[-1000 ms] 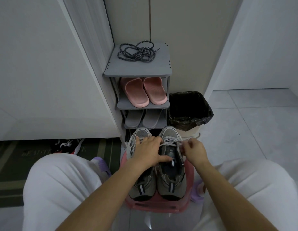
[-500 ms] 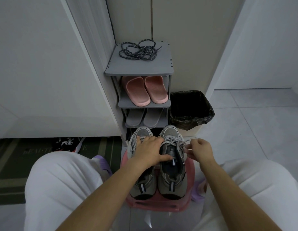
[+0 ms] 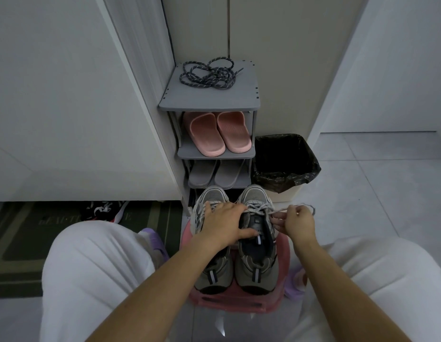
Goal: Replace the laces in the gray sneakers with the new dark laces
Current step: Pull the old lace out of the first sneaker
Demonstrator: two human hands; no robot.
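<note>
Two gray sneakers stand side by side on a pink stool (image 3: 235,301) between my knees, toes pointing away. My left hand (image 3: 223,224) lies across the left sneaker (image 3: 213,272), its thumb on the tongue of the right sneaker (image 3: 256,262). My right hand (image 3: 297,222) pinches the light gray lace (image 3: 260,208) of the right sneaker and holds it out to the right of the shoe. The new dark laces (image 3: 207,75) lie in a loose tangle on top of the gray shoe rack (image 3: 239,99).
The rack holds pink slippers (image 3: 217,132) and gray slippers (image 3: 215,174) on lower shelves. A bin with a black liner (image 3: 286,161) stands right of the rack. A dark doormat (image 3: 22,233) and black shoes (image 3: 103,209) lie at left. White walls flank the rack.
My right hand has pulled the light lace out to the right, away from the right sneaker. My left hand has stayed on the shoes.
</note>
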